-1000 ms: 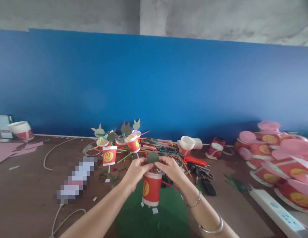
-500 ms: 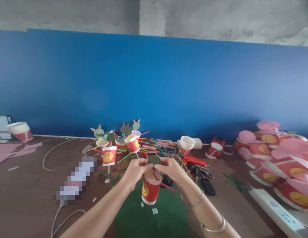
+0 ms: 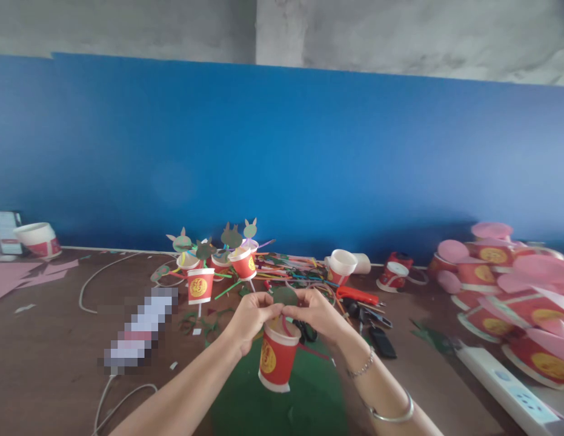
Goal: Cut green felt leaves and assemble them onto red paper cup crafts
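Note:
My left hand (image 3: 251,316) and my right hand (image 3: 314,312) meet above a red paper cup (image 3: 275,360) with a gold emblem. Both hands pinch a small dark green paper disc (image 3: 285,296) that sits on a red straw going down into the cup. The cup hangs tilted, its mouth leaning towards my left hand, lifted above a green paper sheet (image 3: 304,396) on the brown table. I wear bracelets on my right wrist.
Behind stand several red cups with green bunny-eared cutouts on straws (image 3: 218,251), a heap of coloured straws (image 3: 291,266), scissors (image 3: 368,315), and overturned cups (image 3: 393,271). Pink-lidded red cups (image 3: 509,284) pile at the right beside a white power strip (image 3: 504,381). A cable (image 3: 95,278) lies left.
The cup has tilted more and dropped slightly lower over the green sheet. Both hands stay pinched on the green disc at its top.

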A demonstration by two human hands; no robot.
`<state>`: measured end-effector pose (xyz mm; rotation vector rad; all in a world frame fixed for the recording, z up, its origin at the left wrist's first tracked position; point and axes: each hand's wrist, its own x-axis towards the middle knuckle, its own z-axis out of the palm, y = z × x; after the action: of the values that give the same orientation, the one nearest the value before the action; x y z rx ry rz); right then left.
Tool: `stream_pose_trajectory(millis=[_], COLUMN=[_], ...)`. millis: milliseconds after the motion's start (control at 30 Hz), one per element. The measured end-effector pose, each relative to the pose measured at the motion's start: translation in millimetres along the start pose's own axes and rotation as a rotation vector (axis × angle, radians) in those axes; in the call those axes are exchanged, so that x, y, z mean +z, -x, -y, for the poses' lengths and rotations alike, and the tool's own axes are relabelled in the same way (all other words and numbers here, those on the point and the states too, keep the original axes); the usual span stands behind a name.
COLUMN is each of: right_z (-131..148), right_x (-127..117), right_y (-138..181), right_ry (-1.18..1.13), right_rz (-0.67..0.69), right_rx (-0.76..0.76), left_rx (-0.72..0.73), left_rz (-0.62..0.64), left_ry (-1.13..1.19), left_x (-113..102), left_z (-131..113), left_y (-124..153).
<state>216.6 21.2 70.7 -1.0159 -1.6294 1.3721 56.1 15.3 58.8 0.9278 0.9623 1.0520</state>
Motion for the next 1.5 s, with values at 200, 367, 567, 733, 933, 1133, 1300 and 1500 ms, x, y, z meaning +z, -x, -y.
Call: stream_pose_trajectory(millis=[200, 367, 567, 733, 933, 1133, 1300, 1500], right_z=[4.2, 6.7, 4.9, -0.9, 0.4, 18.1, 14.0, 9.4], right_x=[-0.2, 0.0, -2.9, -6.0, -2.0, 12.2, 19.9, 16.3], right_y=[2.2, 3.1, 2.1, 2.0, 1.6, 13.2, 16.0, 13.5], right_ry=[-0.077, -0.013, 0.043, 0.205, 0.434, 0.801, 0.888, 0.588], right_rz=[0.036, 0.02, 0.023, 0.02, -0.169, -0.175, -0.106, -0.022], right_rx=[0.022, -0.037, -0.035, -0.019, -0.009, -0.005, 0.097, 0.074], left_rx=[-0.04, -0.008, -0.006, 0.027, 0.14, 0.265, 0.31, 0.331], left_rz=[0.028, 0.027, 0.061, 0.166, 0.018, -0.176, -0.115, -0.028], left_ry=[0.041, -0.002, -0.08, -0.2, -0.307, -0.305, -0.328, -0.362], left_x=[1.8, 3.5, -1.0, -4.5, -4.2, -8.5, -9.1, -7.3], left_z=[-3.3, -2.2, -0.9, -4.5, -7.4, -4.4, -0.7, -2.1], left_y=[3.1, 4.3, 0.0, 0.5, -0.8, -6.9, -7.6, -4.7])
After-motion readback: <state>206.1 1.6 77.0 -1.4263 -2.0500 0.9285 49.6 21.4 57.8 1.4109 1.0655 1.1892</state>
